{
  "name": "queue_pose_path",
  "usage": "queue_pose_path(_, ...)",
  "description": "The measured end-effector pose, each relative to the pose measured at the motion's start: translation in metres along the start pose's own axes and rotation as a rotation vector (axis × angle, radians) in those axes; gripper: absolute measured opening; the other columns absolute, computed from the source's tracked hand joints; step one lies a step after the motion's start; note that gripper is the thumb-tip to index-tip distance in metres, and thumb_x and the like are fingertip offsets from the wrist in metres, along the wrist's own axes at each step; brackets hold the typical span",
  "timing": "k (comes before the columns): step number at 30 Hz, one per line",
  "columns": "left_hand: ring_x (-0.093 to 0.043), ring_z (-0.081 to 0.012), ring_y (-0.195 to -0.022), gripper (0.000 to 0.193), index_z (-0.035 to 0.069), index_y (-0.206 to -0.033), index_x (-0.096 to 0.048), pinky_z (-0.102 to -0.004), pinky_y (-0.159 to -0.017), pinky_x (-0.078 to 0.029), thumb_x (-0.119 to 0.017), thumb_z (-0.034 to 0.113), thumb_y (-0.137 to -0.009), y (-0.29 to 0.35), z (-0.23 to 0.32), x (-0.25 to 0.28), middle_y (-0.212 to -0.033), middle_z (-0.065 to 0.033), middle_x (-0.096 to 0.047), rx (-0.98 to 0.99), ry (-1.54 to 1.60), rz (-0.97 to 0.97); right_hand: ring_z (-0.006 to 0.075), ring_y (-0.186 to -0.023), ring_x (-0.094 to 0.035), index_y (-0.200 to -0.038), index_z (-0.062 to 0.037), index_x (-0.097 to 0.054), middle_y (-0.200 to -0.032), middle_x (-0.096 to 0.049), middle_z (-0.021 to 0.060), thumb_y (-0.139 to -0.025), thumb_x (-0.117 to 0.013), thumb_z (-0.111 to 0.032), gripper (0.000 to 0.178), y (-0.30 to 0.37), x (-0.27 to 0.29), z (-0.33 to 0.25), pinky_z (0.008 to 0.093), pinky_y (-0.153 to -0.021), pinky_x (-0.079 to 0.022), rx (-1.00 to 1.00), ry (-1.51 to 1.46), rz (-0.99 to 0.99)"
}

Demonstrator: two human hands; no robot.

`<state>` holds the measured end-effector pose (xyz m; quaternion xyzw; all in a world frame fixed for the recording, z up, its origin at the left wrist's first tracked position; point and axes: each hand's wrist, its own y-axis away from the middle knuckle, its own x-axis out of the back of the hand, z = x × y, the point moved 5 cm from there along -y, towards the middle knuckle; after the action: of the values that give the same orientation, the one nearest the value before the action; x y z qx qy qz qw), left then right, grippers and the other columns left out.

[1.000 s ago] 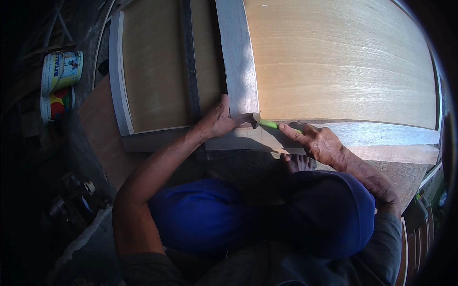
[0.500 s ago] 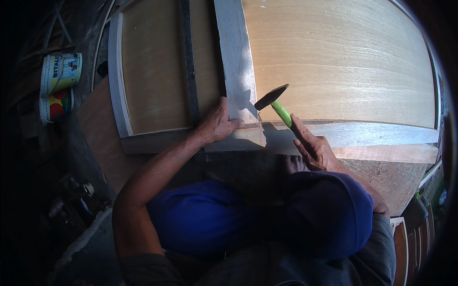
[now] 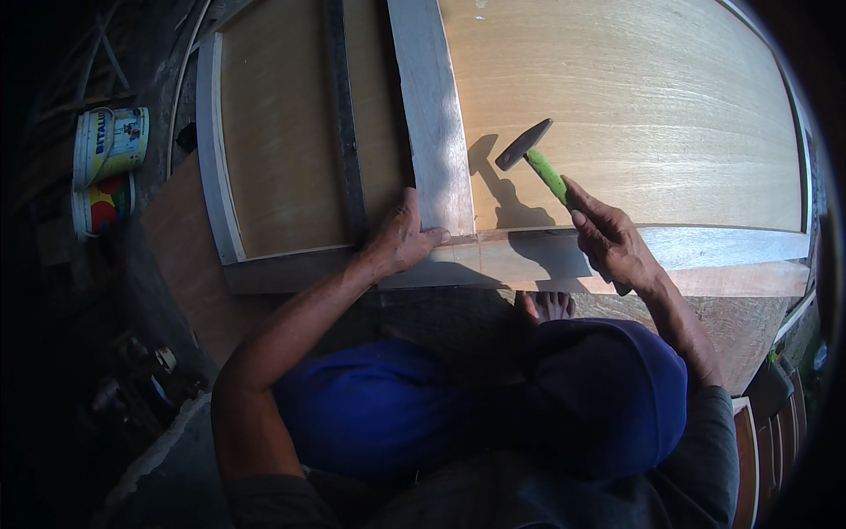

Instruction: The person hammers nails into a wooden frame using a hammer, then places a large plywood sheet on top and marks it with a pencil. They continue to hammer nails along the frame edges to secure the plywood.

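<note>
My right hand [image 3: 617, 242] is closed round the green handle of a hammer [image 3: 548, 176]. Its dark steel head is raised over the plywood panel [image 3: 634, 106], right of a wooden crosspiece [image 3: 434, 115], and its shadow falls on the panel. My left hand [image 3: 401, 242] grips the near end of that crosspiece, with its thumb lying across the joint and its fingers at the left edge, partly hidden. There the crosspiece meets the long near rail [image 3: 326, 271] of the wooden frame. A narrow dark strip [image 3: 344, 115] runs parallel to the crosspiece on its left.
Two paint buckets [image 3: 113, 145], one above the other in view, stand at the far left. A brown sheet [image 3: 181, 242] sticks out under the frame's left side. My bare foot [image 3: 546, 304] is close to the near rail. Wooden pieces [image 3: 747, 458] lean at the lower right.
My right hand has lifted the hammer up and to the right, away from the joint at the crosspiece's end. My left hand keeps its hold there.
</note>
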<state>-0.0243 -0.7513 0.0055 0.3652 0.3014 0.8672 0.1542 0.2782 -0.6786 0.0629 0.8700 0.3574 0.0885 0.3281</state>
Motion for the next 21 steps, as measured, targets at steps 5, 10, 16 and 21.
queue_pose_path(5, -0.064, -0.0301, -0.101, 0.065, -0.008, -0.128, -0.038, -0.0429, -0.087, -0.051, -0.075, 0.025, -0.087, -0.005, -0.006, -0.008, -0.107, -0.0259, -0.061, -0.113, 0.024, 0.064, 0.0036, -0.054, -0.045, -0.159, -0.0130, -0.033, -0.066, -0.046, -0.0018, -0.108, -0.050, -0.025, 0.054, -0.003, -0.006, 0.024, 0.0225, -0.050, -0.044, 0.116, -0.101, 0.265)
queue_pose_path(10, -0.066, -0.0317, -0.098, 0.068, -0.009, -0.130, -0.036, -0.0436, -0.085, -0.051, -0.075, 0.025, -0.086, 0.000, 0.000, 0.001, -0.105, -0.0250, -0.062, 0.028, 0.021, -0.012, 0.0025, -0.055, -0.043, -0.159, -0.0137, -0.033, -0.068, -0.045, -0.0026, -0.108, -0.050, -0.023, 0.054, 0.001, 0.005, 0.002, 0.0213, -0.051, -0.042, 0.040, -0.097, 0.149)
queue_pose_path(16, -0.066, -0.0327, -0.094, 0.064, -0.008, -0.127, -0.038, -0.0437, -0.085, -0.051, -0.075, 0.025, -0.086, -0.003, -0.004, -0.005, -0.101, -0.0246, -0.063, -0.057, -0.050, 0.057, 0.0361, -0.146, -0.037, -0.158, -0.0161, -0.034, -0.154, -0.044, 0.0180, -0.104, -0.057, -0.017, 0.059, 0.010, -0.035, 0.026, 0.0407, -0.119, -0.032, 0.144, 0.513, -0.087)
queue_pose_path(21, -0.066, -0.0388, -0.103, 0.064, -0.008, -0.125, -0.039, -0.0458, -0.091, -0.051, -0.076, 0.026, -0.086, 0.005, 0.002, -0.004, -0.109, -0.0301, -0.063, 0.046, 0.045, -0.018, 0.0005, -0.047, -0.033, -0.159, -0.0143, -0.032, -0.059, -0.035, -0.0070, -0.108, -0.052, -0.025, 0.056, 0.002, -0.001, -0.004, 0.0188, -0.044, -0.031, 0.194, 0.045, 0.264)
